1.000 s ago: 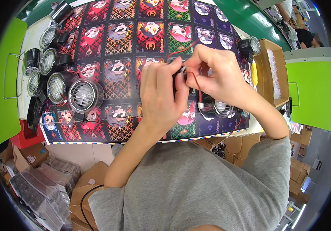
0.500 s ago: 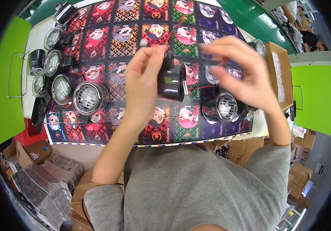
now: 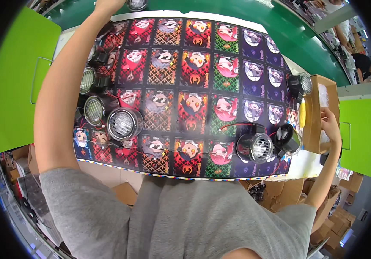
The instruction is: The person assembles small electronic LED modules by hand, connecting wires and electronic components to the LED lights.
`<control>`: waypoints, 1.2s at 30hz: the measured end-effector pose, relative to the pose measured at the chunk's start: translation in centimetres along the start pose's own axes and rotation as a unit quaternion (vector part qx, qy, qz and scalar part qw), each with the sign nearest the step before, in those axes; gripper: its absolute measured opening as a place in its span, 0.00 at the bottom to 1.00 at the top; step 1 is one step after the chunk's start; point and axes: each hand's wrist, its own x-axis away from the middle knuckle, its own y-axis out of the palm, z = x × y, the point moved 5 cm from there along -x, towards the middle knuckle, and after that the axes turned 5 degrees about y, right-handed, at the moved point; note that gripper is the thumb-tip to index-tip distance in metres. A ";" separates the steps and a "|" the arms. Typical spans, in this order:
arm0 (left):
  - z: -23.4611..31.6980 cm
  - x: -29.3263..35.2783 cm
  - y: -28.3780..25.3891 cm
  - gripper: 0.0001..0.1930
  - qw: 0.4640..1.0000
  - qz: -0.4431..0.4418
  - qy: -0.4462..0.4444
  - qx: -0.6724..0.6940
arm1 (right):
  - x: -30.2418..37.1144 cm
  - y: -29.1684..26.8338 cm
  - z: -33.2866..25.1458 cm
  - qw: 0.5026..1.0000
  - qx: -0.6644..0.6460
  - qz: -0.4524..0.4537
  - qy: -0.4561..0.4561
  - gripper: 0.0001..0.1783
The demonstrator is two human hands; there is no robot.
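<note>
Both hands are spread wide, left hand (image 3: 108,4) gripping a lamp (image 3: 136,4) at the far edge, right hand (image 3: 330,125) loose in the cardboard box (image 3: 312,116), so the lamp (image 3: 255,147) nearby could get elbowed off the surface (image 3: 185,77).

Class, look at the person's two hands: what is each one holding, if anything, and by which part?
Left hand grips a round lamp unit at its side, partly out of frame. Right hand reaches into the cardboard box; a hold cannot be told.

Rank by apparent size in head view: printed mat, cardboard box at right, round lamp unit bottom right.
1. printed mat
2. cardboard box
3. round lamp unit

Fisheye shrinks the box at the rim, so only apparent size is ranked.
</note>
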 end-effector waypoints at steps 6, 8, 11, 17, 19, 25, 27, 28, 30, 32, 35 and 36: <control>3.5 1.1 -4.4 0.34 0.679 0.044 -0.030 -0.732 | -1.5 0.8 1.0 0.995 -0.018 0.012 -0.100 0.02; 2.4 2.6 -6.4 0.37 0.659 -0.028 -0.261 -0.705 | -1.6 0.7 1.0 0.995 -0.017 0.053 -0.084 0.04; 1.2 5.2 -4.2 0.40 0.828 0.039 -0.274 -0.487 | -1.8 0.3 2.3 0.995 0.014 0.059 -0.082 0.04; 0.6 4.9 -1.6 0.27 0.899 0.002 -0.167 -0.404 | -2.1 -0.1 2.6 0.998 -0.052 -0.001 -0.042 0.04; 2.3 4.3 1.9 0.28 0.888 -0.007 -0.070 -0.455 | -1.3 -0.7 1.6 0.997 -0.045 0.037 -0.043 0.04; 9.4 8.6 17.9 0.25 0.953 -0.168 -0.072 -0.242 | 2.0 -2.9 -2.1 0.973 -0.071 0.202 -0.089 0.05; 10.7 10.1 21.9 0.25 0.951 -0.218 -0.028 -0.219 | 3.3 -2.1 -4.0 0.956 -0.134 0.228 -0.131 0.04; 10.7 10.9 23.0 0.27 0.943 -0.250 -0.053 -0.216 | 4.3 -1.0 -6.2 0.950 -0.169 0.218 -0.145 0.05; 9.9 12.7 24.2 0.32 0.923 -0.261 -0.070 -0.276 | 6.1 2.0 -10.5 0.947 -0.199 0.176 -0.179 0.08; 10.0 12.9 25.9 0.31 0.877 -0.297 -0.097 -0.364 | 7.5 4.8 -12.9 0.939 -0.216 0.124 -0.235 0.06; 10.0 13.0 27.6 0.23 0.865 -0.232 -0.012 -0.444 | 8.8 8.2 -17.5 0.931 -0.185 0.045 -0.311 0.06; 9.8 13.0 27.8 0.23 0.866 -0.232 -0.013 -0.443 | 9.3 8.8 -19.0 0.923 -0.123 0.035 -0.364 0.07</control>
